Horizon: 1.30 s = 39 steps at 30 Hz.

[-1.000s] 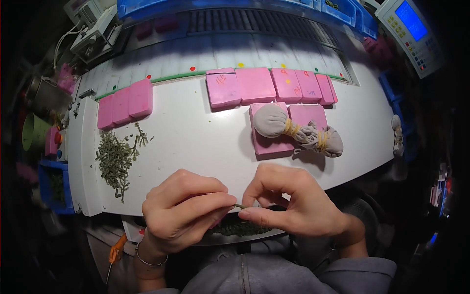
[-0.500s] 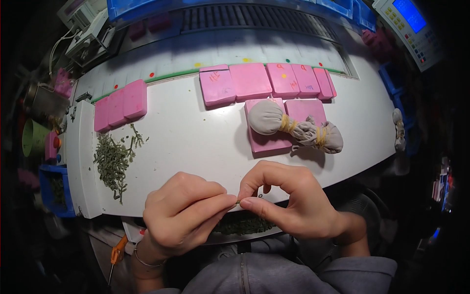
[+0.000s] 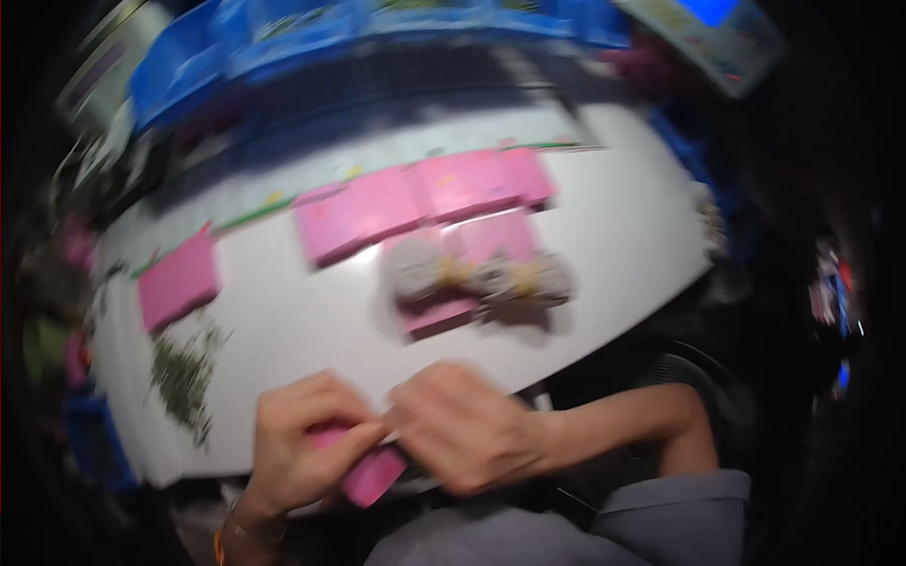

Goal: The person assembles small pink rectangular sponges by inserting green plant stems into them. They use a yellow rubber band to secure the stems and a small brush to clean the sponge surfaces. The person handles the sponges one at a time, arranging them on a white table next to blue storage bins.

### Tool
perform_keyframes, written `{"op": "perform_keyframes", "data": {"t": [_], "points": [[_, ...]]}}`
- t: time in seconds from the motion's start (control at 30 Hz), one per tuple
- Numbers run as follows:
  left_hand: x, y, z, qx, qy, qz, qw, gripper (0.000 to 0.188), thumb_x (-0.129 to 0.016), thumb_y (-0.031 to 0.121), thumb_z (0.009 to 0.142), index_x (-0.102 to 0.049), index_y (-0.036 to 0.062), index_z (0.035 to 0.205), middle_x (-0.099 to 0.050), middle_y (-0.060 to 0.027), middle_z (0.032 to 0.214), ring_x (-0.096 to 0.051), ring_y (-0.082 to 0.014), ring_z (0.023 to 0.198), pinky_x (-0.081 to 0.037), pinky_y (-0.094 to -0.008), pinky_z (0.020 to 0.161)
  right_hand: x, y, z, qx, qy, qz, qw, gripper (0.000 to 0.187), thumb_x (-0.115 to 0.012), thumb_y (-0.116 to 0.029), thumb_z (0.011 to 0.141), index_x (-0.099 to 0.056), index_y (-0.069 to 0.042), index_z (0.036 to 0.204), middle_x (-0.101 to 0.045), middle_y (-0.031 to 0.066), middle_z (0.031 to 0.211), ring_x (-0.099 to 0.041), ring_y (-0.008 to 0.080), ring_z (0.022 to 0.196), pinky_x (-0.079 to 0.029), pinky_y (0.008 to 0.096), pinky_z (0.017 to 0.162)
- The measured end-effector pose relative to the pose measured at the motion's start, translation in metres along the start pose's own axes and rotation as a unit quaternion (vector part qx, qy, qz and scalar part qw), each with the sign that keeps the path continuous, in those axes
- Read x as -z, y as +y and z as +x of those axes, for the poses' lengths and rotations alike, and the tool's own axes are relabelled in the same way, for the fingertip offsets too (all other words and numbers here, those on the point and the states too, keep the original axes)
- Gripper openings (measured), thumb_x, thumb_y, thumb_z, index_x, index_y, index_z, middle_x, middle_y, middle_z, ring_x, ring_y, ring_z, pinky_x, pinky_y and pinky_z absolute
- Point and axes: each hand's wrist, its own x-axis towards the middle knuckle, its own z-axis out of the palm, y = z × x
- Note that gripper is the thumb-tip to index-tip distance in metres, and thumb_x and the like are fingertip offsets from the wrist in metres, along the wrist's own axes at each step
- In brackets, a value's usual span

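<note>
Since the earlier frame your view has swung and blurred, and a pink rectangular pad [image 3: 373, 472] has come between your hands at the near edge of the white curved counter [image 3: 613, 236]. Your left hand [image 3: 307, 439] clenches around its upper end; your right hand [image 3: 462, 439] pinches it where the two hands meet. Bare counter lies open just beyond your knuckles. Farther in, two grey tied cloth pouches [image 3: 481, 276] rest on pink pads, with a row of pink rectangular pads [image 3: 425, 198] behind them. One more pink pad [image 3: 177, 280] sits toward the left edge, above a loose heap of dried green herb [image 3: 184, 377]. Blue plastic bins [image 3: 283, 42] line the far edge; their contents are too blurred to tell.
</note>
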Motion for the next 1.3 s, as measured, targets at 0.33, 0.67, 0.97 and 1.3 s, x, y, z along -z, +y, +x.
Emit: {"op": "perform_keyframes", "data": {"t": [0.33,0.67,0.97,1.3], "points": [[-0.023,0.015,-0.021,0.162,-0.08,-0.041,0.983,0.011,-0.064,0.002,0.079,-0.058,-0.0023,0.07,-0.054,-0.0015,0.064,-0.049,-0.0073,0.06,-0.041,-0.0229,0.056,0.065,0.071,-0.069,-0.237,0.035,-0.075,0.968,0.016,-0.056,-0.005,0.075,-0.059,0.0,0.09,-0.057,0.0141,0.085,-0.057,0.0261,0.075,-0.046,0.0347,0.065],[-0.026,-0.02,-0.027,0.377,-0.093,-0.08,0.918,0.037,-0.049,0.032,0.092,-0.061,0.0028,0.074,-0.054,-0.0026,0.052,-0.051,-0.0113,0.044,-0.041,-0.0251,0.041,0.246,0.27,-0.2,-0.551,0.314,-0.266,0.726,0.013,-0.056,-0.002,0.071,-0.066,-0.003,0.063,-0.064,0.0137,0.065,-0.064,0.0246,0.06,-0.051,0.0335,0.056],[-0.051,-0.062,-0.002,0.258,0.074,-0.609,0.747,0.013,-0.05,0.013,0.087,-0.055,0.0015,0.085,-0.06,-0.0099,0.081,-0.057,-0.0215,0.07,-0.047,-0.0313,0.055,0.106,0.126,-0.065,-0.378,0.133,0.216,0.89,0.018,-0.047,-0.006,0.091,-0.062,0.001,0.085,-0.063,0.0104,0.077,-0.062,0.0171,0.067,-0.049,0.0288,0.063],[-0.053,-0.001,0.0,0.191,0.071,-0.416,0.887,0.08,-0.017,0.063,0.09,-0.042,-0.005,0.124,-0.058,-0.0138,0.077,-0.055,-0.0181,0.053,-0.05,-0.031,0.049,0.029,0.045,-0.006,-0.077,0.021,0.144,0.986,0.047,-0.052,0.006,0.067,-0.053,0.003,0.114,-0.052,0.0198,0.116,-0.056,0.0358,0.101,-0.047,0.0398,0.086]]}}
